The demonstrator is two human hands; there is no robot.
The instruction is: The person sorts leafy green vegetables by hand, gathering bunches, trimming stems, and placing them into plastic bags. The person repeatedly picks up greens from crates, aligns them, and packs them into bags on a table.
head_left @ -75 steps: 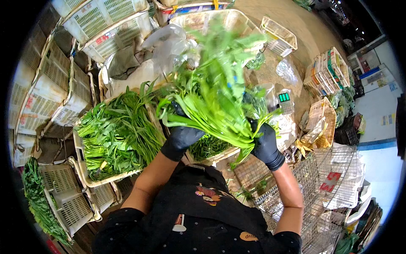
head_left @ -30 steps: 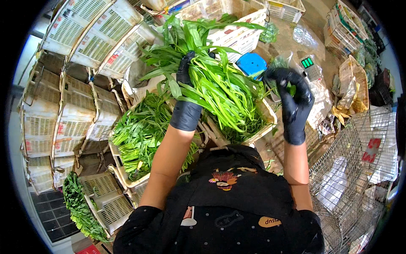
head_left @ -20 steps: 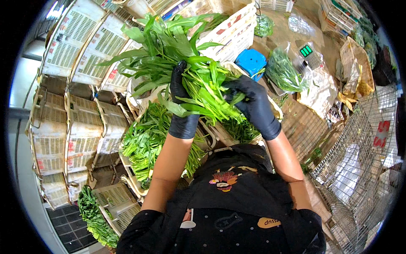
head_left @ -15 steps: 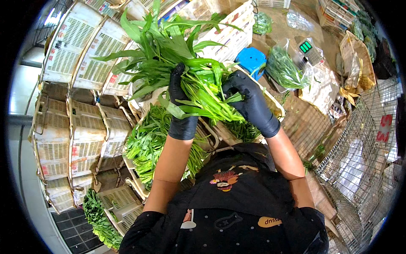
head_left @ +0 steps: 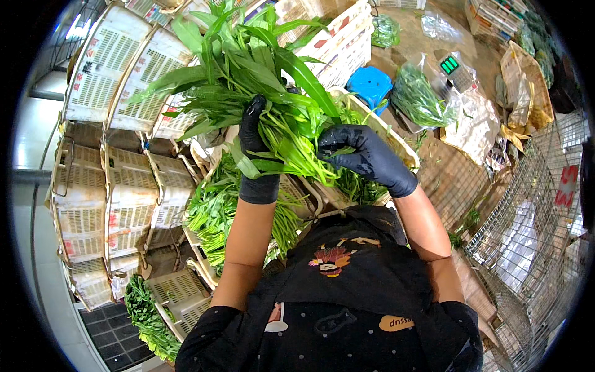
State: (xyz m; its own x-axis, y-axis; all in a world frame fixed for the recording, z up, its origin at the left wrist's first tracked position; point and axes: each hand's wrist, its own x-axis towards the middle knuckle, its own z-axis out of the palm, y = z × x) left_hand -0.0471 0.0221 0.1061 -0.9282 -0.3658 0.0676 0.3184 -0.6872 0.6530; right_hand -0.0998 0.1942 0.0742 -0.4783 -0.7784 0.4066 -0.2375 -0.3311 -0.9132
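My left hand (head_left: 253, 139), in a black glove, is closed around a thick bunch of water spinach (head_left: 248, 71). The long leaves fan out up and to the left, and the pale stem ends point down to the right. At those stem ends my right hand (head_left: 372, 158), also gloved in black, pinches with a bit of green between thumb and fingers. Below my left forearm, a heap of water spinach (head_left: 214, 208) lies in a pale crate. More loose greens (head_left: 359, 188) lie in a crate beneath my right hand.
Stacked white plastic crates (head_left: 127, 201) line the left side. Beyond my right hand are a blue stool (head_left: 370, 85), bagged greens (head_left: 416, 96) and a scale display (head_left: 450, 65) with green digits. A wire mesh cage (head_left: 524, 229) stands at the right.
My right hand has moved slightly down, and its fingers have turned more toward the stems. The bunch has shifted a little in my left hand, with its leaves spread differently.
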